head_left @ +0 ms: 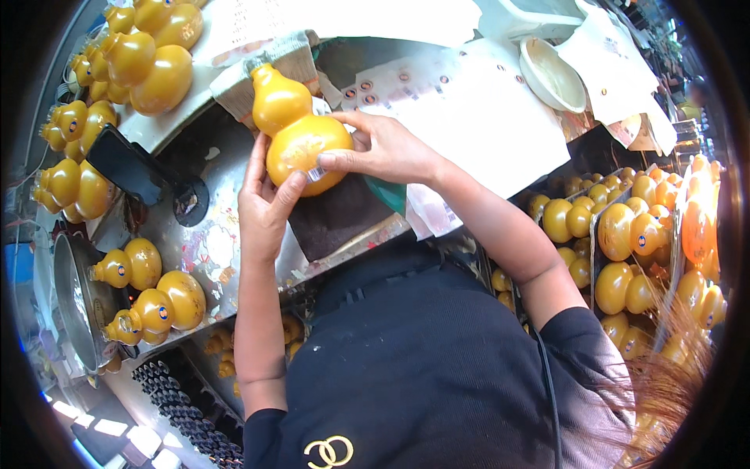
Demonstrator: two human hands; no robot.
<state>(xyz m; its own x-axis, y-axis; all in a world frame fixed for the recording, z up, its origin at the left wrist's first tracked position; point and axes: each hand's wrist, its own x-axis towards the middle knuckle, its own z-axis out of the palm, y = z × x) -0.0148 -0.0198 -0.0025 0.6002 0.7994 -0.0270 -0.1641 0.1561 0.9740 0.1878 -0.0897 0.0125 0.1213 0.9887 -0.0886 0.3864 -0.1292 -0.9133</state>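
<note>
Shirt, dark, fills the bottom of my feed; both forearms reach up past it. I've got the left hand curved round the near left side of a glossy yellow gourd, thumb on its lower bulb. I see the right hand gripping the same bulb from the right, thumb against a small white label. So: one gourd, two hands holding it, over the dark mat, neck pointing away and slightly left. Can't tell from here if it rests on anything.

Metal tabletop under the work. Left of the hands I log a black stand, a round metal pan and more yellow gourds. On my right, racked gourds in rows. Beyond the held gourd: a pale block, white sheets with small round stickers, then a shallow off-white bowl. Far left, another gourd cluster.
</note>
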